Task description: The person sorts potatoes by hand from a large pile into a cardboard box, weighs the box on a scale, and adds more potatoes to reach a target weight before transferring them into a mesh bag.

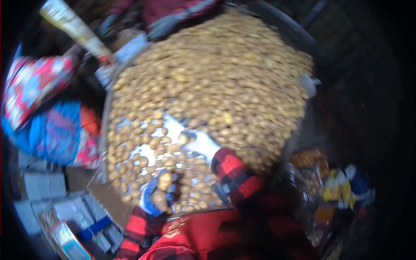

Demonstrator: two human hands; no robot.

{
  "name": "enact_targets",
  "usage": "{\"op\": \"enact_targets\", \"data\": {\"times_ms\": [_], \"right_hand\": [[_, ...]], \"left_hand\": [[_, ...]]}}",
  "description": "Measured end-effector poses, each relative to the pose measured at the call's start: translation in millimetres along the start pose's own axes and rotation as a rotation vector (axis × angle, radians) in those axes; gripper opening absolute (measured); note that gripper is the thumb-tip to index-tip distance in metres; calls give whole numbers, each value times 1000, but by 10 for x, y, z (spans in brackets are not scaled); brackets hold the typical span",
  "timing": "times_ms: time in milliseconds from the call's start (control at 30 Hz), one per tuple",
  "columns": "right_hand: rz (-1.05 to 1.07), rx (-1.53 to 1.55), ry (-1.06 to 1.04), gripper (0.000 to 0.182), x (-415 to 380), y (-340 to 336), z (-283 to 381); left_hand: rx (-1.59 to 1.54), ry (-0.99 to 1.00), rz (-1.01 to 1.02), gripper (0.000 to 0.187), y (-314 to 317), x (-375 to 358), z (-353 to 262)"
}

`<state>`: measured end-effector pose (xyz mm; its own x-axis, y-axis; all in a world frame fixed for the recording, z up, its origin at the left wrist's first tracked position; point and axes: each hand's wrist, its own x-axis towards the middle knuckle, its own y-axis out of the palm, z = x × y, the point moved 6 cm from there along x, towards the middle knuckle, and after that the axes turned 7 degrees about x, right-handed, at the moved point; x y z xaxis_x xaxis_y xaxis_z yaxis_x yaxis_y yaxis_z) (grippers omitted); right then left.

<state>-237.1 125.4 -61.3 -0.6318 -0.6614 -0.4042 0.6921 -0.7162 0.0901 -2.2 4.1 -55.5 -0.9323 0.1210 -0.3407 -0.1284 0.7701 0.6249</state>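
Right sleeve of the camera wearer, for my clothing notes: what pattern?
The right sleeve shows red and black checks, best in the head view.

One broad worktable with a raised grey rim [105, 130] is placed centrally, the bare white patches of its top being struck by bright glare, while the surroundings at far right are sunk in deep shadow and blur. At lower left, pale grey rectangular slabs [43, 186] are laid out near a flat brown surface [108, 188], with a dark blue band [96, 228] set across some; at lower right, a jumbled yellow, white and blue bundle [342, 186] is placed near an orange-brown packet [310, 158].
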Motion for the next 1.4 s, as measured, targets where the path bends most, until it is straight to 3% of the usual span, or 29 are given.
{"op": "enact_targets", "data": {"times_ms": [33, 67, 200, 233, 267, 300, 333, 367, 433, 467, 533, 600, 667, 700, 733, 800, 833, 867, 933, 967, 1067, 1133, 1167, 1200, 1267, 1300, 1333, 1367, 1400], "right_hand": [[-30, 208, 93, 52, -395, -46, 72], [42, 413, 31, 51, -664, -53, -69], [135, 514, 26, 58, -2249, -255, -657], [-134, 667, 74, 67, -2772, -247, -498], [-16, 786, 2, 68, -3165, -393, -747], [-116, 753, -44, 63, -3512, -540, -910], [-386, 784, -49, 58, -3954, -677, -1347], [-598, 964, 77, 55, -4386, -695, -1639], [-558, 948, -183, 57, -4655, -966, -2171], [-640, 1194, -93, 60, -4817, -1003, -2217], [-1148, 776, -22, 67, -4889, -1094, -2104], [-1405, -129, 187, 72, -4700, -987, -1783], [-1016, 586, -162, 62, -4146, -264, -1355], [-822, 920, -211, 56, -3890, 128, -1136], [-599, 1165, -55, 51, -3614, 481, -1153], [-269, 1244, -140, 45, -2881, 873, -1529], [-136, 1332, -125, 45, -2753, 1016, -1490], [-66, 1543, -23, 48, -2991, 1090, -951], [220, 1509, -240, 51, -2868, 1036, -1115], [31, 1464, -188, 48, -3014, 932, -1073], [-145, 1355, -203, 34, -3328, 639, -1192], [-291, 1323, -243, 24, -3671, 293, -1314], [-155, 1482, -352, 21, -3772, 68, -1330], [-377, 1427, -427, 24, -4011, -195, -1517], [-605, 1385, -569, 37, -4860, -521, -1063], [-573, 1276, -610, 53, -5148, -947, -1689], [-776, 1509, -716, 54, -5524, -1167, -1966], [-1010, 1326, -678, 42, -5859, -1545, -2214], [-566, 1164, -924, 33, -6112, -2093, -2570]], "left_hand": [[-82, -23, 10, 52, 41, 23, 28], [-217, -59, 14, 52, 93, 58, 60], [-465, -283, 85, 50, 398, 114, 292], [-479, -341, 100, 49, 472, 101, 384], [-485, -400, 119, 49, 552, 80, 463], [-487, -443, 132, 48, 639, 81, 541], [-498, -491, 147, 48, 719, 66, 603], [-500, -528, 160, 48, 787, 48, 652], [-505, -592, 164, 47, 910, 33, 730], [-504, -618, 161, 46, 953, 9, 764], [-518, -630, 140, 45, 1017, -8, 827], [-573, -582, 109, 45, 1118, 7, 865], [-650, -507, 76, 47, 1270, 26, 890], [-380, -356, 11, 52, 1307, 49, 871], [-278, -313, 84, 51, 1420, 42, 873], [-82, -212, 209, 50, 1539, -8, 874], [406, 116, 193, 55, 1382, 137, 884], [692, 84, 215, 53, 1623, -112, 729], [1115, 408, 330, 51, 1886, -256, 625], [1325, 571, 382, 49, 1995, -320, 612], [1840, 876, 427, 59, 2634, -449, 582], [1824, 849, 540, 66, 2780, -383, 704], [1700, 788, 627, 66, 2846, -330, 769], [1563, 730, 704, 67, 2894, -280, 838], [1525, 699, 836, 67, 2848, -208, 988], [1549, 637, 865, 65, 2815, -160, 1059], [1548, 560, 891, 64, 2766, -127, 1128], [1549, 558, 870, 64, 2684, -97, 1207], [1549, 553, 849, 63, 2600, -72, 1292]]}}
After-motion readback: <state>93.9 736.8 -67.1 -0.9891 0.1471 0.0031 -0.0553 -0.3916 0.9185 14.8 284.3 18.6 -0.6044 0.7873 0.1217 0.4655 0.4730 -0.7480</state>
